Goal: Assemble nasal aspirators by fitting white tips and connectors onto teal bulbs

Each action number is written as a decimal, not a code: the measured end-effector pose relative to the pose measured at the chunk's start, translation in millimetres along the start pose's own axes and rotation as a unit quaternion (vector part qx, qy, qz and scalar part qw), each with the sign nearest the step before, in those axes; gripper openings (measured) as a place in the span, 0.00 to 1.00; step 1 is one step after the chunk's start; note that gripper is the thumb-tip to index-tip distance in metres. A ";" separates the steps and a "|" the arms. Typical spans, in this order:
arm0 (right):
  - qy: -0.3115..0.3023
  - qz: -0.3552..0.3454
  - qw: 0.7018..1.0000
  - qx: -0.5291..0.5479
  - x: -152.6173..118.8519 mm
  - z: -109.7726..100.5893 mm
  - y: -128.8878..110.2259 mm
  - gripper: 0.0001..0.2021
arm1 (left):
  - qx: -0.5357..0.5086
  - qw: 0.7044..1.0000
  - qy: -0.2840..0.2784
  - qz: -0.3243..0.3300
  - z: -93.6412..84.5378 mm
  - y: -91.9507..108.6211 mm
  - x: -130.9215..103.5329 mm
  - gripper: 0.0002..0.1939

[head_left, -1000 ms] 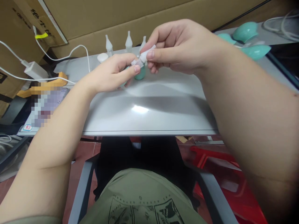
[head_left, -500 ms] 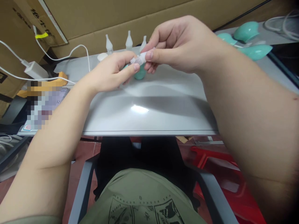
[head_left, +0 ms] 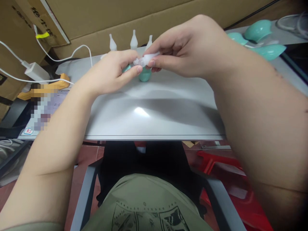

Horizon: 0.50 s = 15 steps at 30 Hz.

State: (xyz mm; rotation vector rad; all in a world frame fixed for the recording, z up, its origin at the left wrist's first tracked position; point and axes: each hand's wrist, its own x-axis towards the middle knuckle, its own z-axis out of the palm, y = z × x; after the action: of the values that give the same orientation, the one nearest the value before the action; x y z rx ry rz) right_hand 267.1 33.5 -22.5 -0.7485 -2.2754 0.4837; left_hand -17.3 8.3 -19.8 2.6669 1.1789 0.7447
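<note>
My left hand (head_left: 114, 72) is closed, pinching a small clear plastic connector (head_left: 140, 62) between thumb and fingers. A white nozzle tip (head_left: 151, 57) sits on the connector's right end, and my right hand (head_left: 186, 48) grips it with thumb and fingertips. The two parts lie nearly level, just above the table. Behind them stand several nasal aspirators with white pointed tips (head_left: 134, 40). One of these shows a teal bulb (head_left: 145, 75) below my fingers. Another bit of teal (head_left: 126, 68) peeks out beside my left hand, mostly covered by it.
Several teal bulbs (head_left: 258, 31) with clear parts lie at the table's back right. On the left are a phone (head_left: 56, 102), a yellow-orange power strip (head_left: 64, 78) and a white charger (head_left: 38, 73) with cables. Cardboard (head_left: 108, 22) walls the back; a red stool (head_left: 216, 157) stands below right.
My right fingers have shifted their grip, so more of the white nozzle tip shows between them. Both hands stay together in nearly the same place, and the view has moved slightly.
</note>
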 end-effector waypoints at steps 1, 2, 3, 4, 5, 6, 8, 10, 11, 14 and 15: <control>0.010 -0.007 1.000 -0.015 -0.9 0.3 0.1 0.05 | 0.005 1.000 0.000 0.003 -0.5 0.4 0.0 0.13; 0.018 -0.012 0.999 -0.029 -1.8 0.6 -0.1 0.05 | 0.006 1.000 0.000 0.007 -0.9 1.2 0.1 0.13; 0.026 -0.015 0.999 -0.044 -2.7 0.8 -0.6 0.05 | 0.005 1.000 0.002 0.012 -1.3 2.2 0.1 0.13; 0.032 -0.017 0.998 -0.059 -3.6 0.9 -1.2 0.05 | 0.000 1.000 0.003 0.017 -1.6 3.4 0.1 0.13; 0.036 -0.019 0.996 -0.075 -4.2 0.9 -1.9 0.06 | -0.008 1.000 0.006 0.020 -1.8 4.6 0.1 0.13; 0.039 -0.022 0.995 -0.091 -4.6 0.9 -2.4 0.07 | -0.017 1.000 0.005 0.019 -2.0 5.7 0.1 0.13; 0.044 -0.032 0.992 -0.113 -4.6 0.6 -2.8 0.08 | -0.036 0.999 -0.004 0.008 -2.4 7.3 0.3 0.13; 0.045 -0.038 0.992 -0.110 -3.3 0.1 -2.5 0.09 | -0.051 0.999 -0.016 -0.006 -2.5 7.3 0.8 0.15; 0.046 -0.037 0.993 -0.098 -2.3 0.0 -2.3 0.08 | -0.057 0.998 -0.019 -0.010 -2.4 6.7 1.2 0.17; 0.051 -0.019 0.998 -0.040 0.9 -0.4 -2.6 0.03 | -0.071 0.997 -0.020 -0.012 -1.8 3.8 2.4 0.23; 0.051 -0.008 0.998 -0.023 1.8 -0.4 -2.8 0.02 | -0.074 0.997 -0.023 -0.012 -1.5 2.9 2.5 0.23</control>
State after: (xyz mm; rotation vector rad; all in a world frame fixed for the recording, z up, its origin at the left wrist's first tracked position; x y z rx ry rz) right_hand 265.3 32.5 -19.8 -0.7602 -2.2023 0.3774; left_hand -14.6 8.1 -16.6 2.5308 1.0978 0.7311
